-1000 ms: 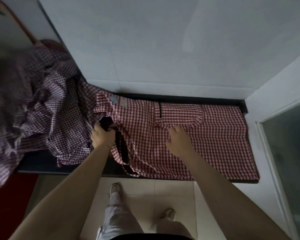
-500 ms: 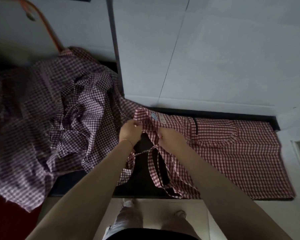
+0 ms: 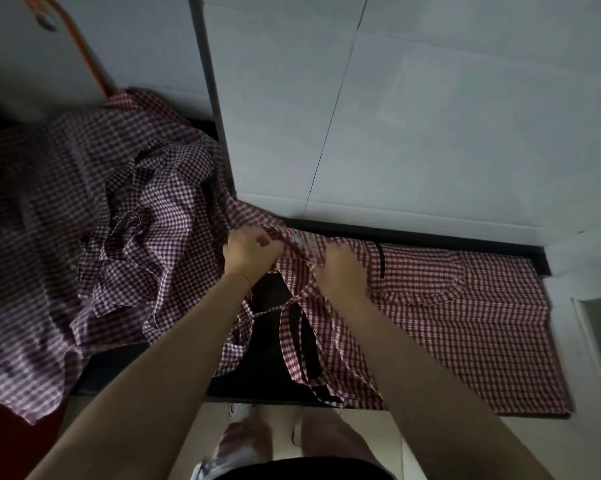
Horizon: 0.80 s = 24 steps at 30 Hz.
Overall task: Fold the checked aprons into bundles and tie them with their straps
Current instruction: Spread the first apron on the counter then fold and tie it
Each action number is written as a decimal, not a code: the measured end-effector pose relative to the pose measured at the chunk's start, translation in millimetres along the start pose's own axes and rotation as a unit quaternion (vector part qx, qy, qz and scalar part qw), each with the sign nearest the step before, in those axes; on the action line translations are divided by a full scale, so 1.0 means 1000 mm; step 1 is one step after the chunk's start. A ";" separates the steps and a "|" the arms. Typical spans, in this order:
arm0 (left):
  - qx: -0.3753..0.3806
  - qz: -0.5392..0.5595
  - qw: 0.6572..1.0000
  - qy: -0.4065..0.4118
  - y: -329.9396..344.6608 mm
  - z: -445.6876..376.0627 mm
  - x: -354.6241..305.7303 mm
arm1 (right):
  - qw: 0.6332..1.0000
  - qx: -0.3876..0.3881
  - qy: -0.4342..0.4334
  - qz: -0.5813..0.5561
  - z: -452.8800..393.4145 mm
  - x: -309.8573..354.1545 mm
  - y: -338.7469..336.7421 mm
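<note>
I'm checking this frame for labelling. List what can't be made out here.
- Left hand fingertips: curled into the apron, head view.
- Apron label: too small to read.
- Heap of aprons: count unclear, crumpled, cut by the left edge.
- Strap ends: hidden under the right forearm.

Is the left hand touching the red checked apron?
Touching. The head view shows the left hand with its fingers curled on the top edge of the red checked apron, beside the right hand, which holds it too.

hands [image 3: 292, 261] gripping apron [image 3: 465, 323], pile [image 3: 84, 220] left
</note>
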<state>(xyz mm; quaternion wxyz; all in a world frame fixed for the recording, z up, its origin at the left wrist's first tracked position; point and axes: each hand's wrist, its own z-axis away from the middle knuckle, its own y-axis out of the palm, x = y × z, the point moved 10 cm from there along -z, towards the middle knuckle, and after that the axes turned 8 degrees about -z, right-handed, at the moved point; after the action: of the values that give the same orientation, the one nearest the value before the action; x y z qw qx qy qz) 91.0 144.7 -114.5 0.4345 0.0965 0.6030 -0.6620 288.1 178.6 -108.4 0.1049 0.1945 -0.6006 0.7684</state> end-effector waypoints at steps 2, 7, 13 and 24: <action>-0.044 0.155 0.985 -0.052 -0.023 -0.001 0.006 | 0.995 0.022 0.021 -0.099 -0.014 -0.017 -0.010; -0.168 0.326 0.915 -0.167 -0.066 0.008 0.033 | 0.929 0.035 0.161 -0.330 -0.015 -0.064 -0.041; -0.257 0.018 0.948 -0.185 -0.119 0.015 0.040 | 0.958 0.026 0.175 -0.226 -0.023 -0.066 -0.048; 0.131 -0.286 0.946 0.081 0.033 -0.008 -0.011 | 0.994 -0.089 0.062 -0.008 -0.022 -0.012 -0.052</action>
<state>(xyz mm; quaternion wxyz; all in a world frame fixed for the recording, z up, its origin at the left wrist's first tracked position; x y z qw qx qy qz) 117.2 160.8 -132.4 0.1602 0.0288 0.5463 -0.8216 315.6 214.2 -72.2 0.1649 0.1408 -0.6576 0.7215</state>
